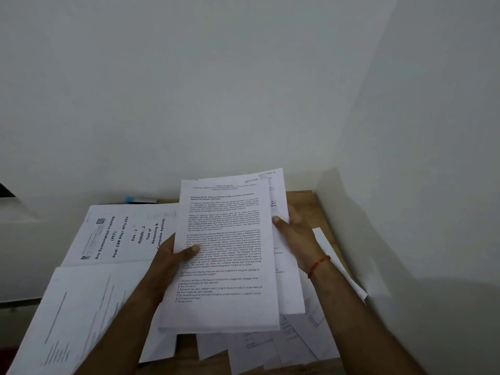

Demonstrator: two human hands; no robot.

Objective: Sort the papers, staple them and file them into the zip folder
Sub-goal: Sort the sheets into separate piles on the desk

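Thin white printed papers (224, 253), rectangular sheaf, above wooden desk (301, 198), far right corner. At left edge, left hand (173, 255) pinches, thumb on front; right hand (297, 236) pinches right edge. Beneath, loose sheets (81, 307).

Dim, flat light; soft shadow on rt wall (405, 185); wide-angle edges bent

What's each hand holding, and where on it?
A stack of printed papers: left hand pinches its left edge, right hand grips its right edge.
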